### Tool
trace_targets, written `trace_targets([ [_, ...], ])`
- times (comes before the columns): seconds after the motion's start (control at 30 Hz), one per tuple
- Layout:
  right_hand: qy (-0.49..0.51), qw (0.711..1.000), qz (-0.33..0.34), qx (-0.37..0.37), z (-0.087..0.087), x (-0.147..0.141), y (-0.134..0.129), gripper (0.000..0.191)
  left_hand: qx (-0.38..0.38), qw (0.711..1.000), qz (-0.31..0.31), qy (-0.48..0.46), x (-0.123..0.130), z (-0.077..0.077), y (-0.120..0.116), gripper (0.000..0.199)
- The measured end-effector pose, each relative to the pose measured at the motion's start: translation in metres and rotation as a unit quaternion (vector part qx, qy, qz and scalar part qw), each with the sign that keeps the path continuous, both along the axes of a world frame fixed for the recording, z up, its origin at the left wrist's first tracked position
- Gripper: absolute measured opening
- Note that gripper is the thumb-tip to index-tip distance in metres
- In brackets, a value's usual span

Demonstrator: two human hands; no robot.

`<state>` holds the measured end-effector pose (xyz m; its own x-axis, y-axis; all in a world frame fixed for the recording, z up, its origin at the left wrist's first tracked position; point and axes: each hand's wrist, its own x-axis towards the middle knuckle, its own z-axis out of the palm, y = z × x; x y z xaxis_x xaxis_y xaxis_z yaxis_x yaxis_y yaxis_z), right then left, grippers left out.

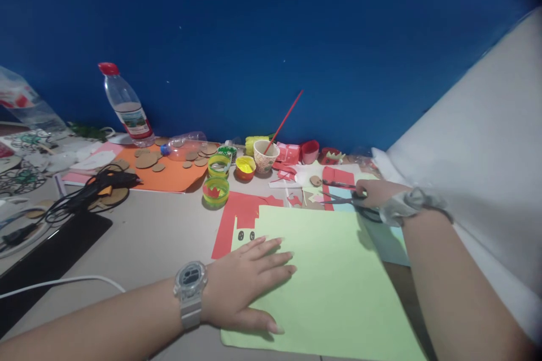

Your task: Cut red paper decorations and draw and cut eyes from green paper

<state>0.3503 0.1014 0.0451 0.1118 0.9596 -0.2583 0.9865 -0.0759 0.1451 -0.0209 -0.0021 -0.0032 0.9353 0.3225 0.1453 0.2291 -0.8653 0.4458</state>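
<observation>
My left hand point(249, 282) lies flat with fingers spread on a large light green sheet of paper point(334, 276). Two black-drawn eyes point(246, 235) show at the sheet's upper left, just above my fingers. Under that edge lies a cut red sheet point(224, 225). Over the paper scraps at the right, my right hand point(375, 194) is closed around the handles of a pair of scissors point(339, 200). The blades point left and stand apart, with nothing plainly between them. Beneath the scissors are red and pale blue paper pieces point(341, 193).
Along the blue wall stand a paper cup point(266, 158) with a red stick, small tubs point(215, 192) and a bottle point(129, 107). Cardboard discs point(147, 159) rest on orange paper point(169, 177). Black cables point(101, 180) and a dark flat device point(55, 265) occupy the left. White fabric point(474, 124) rises at right.
</observation>
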Motion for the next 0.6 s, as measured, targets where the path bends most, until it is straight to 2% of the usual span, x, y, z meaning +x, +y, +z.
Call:
trace_targets([
  [0.1, -0.035, 0.997, -0.013, -0.064, 0.009, -0.007, -0.001, 0.017, 0.013, 1.0, 0.006, -0.006, 0.001, -0.002, -0.001, 0.075],
  [0.2, -0.037, 0.995, -0.022, -0.09, 0.019, -0.006, -0.003, 0.02, 0.042, 0.998, 0.028, -0.045, 0.002, 0.0, -0.004, 0.068],
  [0.27, -0.026, 0.994, -0.03, -0.1, 0.023, -0.003, -0.005, 0.02, 0.059, 0.993, 0.063, -0.081, 0.002, 0.009, -0.004, 0.054],
  [0.33, -0.013, 0.994, -0.042, -0.101, 0.026, 0.002, -0.006, 0.022, 0.067, 0.986, 0.115, -0.099, -0.002, 0.026, 0.0, 0.036],
  [0.4, -0.003, 0.994, -0.057, -0.095, 0.027, 0.005, -0.007, 0.024, 0.074, 0.967, 0.215, -0.113, -0.01, 0.051, 0.013, 0.025],
  [0.43, 0.002, 0.994, -0.063, -0.09, 0.028, 0.007, -0.007, 0.025, 0.073, 0.933, 0.336, -0.109, -0.016, 0.064, 0.023, 0.021],
  [0.47, 0.008, 0.994, -0.067, -0.085, 0.028, 0.008, -0.007, 0.025, 0.063, 0.898, 0.427, -0.086, -0.023, 0.076, 0.036, 0.023],
  [0.53, 0.022, 0.995, -0.067, -0.072, 0.029, 0.009, -0.007, 0.026, 0.049, 0.877, 0.475, -0.041, -0.04, 0.095, 0.064, 0.033],
  [0.57, 0.03, 0.995, -0.063, -0.066, 0.03, 0.01, -0.006, 0.027, 0.037, 0.853, 0.521, 0.011, -0.048, 0.099, 0.079, 0.039],
  [0.6, 0.038, 0.996, -0.058, -0.059, 0.031, 0.011, -0.006, 0.028, 0.032, 0.841, 0.538, 0.038, -0.056, 0.1, 0.093, 0.044],
])
